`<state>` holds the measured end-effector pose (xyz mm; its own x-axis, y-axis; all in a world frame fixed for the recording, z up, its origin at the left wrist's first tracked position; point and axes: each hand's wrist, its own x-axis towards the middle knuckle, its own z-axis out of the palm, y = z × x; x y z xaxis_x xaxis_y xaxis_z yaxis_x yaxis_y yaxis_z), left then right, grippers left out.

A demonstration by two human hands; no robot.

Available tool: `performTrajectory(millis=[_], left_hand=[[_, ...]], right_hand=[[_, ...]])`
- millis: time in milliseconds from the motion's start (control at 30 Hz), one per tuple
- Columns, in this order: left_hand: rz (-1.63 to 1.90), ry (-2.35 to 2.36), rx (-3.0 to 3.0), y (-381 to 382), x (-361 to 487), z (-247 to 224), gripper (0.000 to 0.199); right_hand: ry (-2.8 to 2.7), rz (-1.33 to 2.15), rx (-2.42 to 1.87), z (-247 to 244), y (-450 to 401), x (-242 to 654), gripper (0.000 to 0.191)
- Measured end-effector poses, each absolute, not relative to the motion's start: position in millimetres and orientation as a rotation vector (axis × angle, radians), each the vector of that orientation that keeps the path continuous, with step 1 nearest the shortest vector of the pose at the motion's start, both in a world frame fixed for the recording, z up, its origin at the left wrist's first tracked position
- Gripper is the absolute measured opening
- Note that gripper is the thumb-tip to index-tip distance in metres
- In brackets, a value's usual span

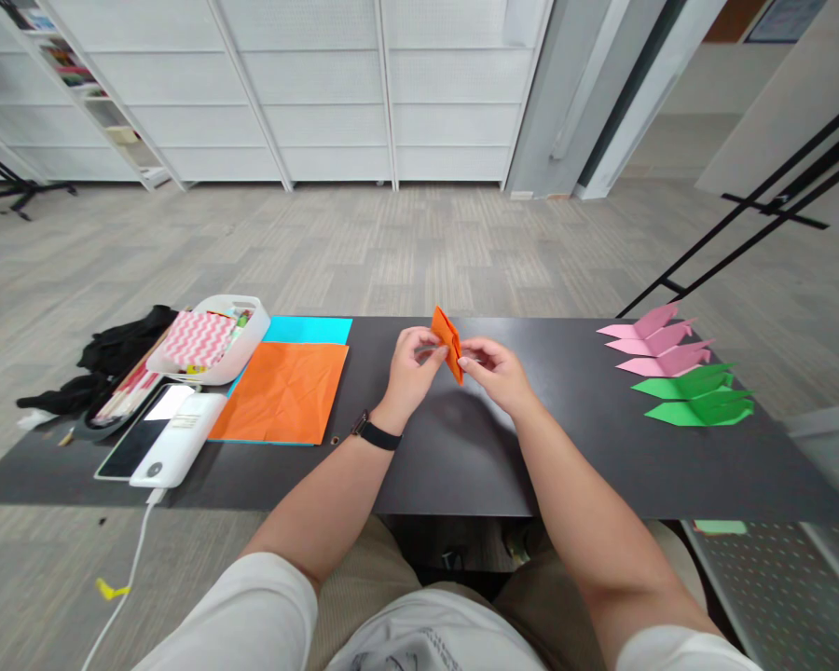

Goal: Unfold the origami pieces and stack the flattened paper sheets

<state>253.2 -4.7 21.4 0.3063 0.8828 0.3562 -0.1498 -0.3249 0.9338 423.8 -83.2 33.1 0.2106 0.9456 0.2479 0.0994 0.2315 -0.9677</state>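
Note:
Between my two hands, a small folded piece of orange paper (448, 343) is held up above the dark table (489, 466). My left hand (414, 365) pinches it from the left with thumb and fingers. From the right, my right hand (495, 371) grips its lower edge the same way. The paper stands on edge, tilted, with several layers showing. To the left lie flat orange sheets (286, 391) over blue sheets (311, 330). On the right sit folded pink paper birds (653, 340) and green paper birds (699, 410) in a row.
At the left are a white basket (255, 326) with a pink zigzag-patterned item, black cloth (130, 349), a dark tray of pens (116, 401), a phone (136, 452) and a white power bank (178, 438) with a cable (136, 559) hanging off the front edge.

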Motion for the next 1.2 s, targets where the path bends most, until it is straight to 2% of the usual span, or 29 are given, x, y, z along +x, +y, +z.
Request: performTrajectory(millis=[133,333,633,1200], left_hand=[[1.138,0.604,1.563,-7.4,252.4,26.5,0.031],[0.955,0.403,1.399,-11.5,255.4,26.7,0.044],[0.962,0.356,1.381,-9.0,251.1,33.1,0.031],[1.009,0.329,1.423,-7.4,251.8,29.0,0.039]], right_hand=[[-1.217,0.78,-1.163,35.4,-83.6,423.2,0.031],[-1.196,0.731,-1.105,41.0,-83.9,427.8,0.028],[-1.137,0.659,-1.148,42.4,-86.3,428.3,0.031],[-1.021,0.819,-1.101,37.9,-85.2,430.3,0.03]])
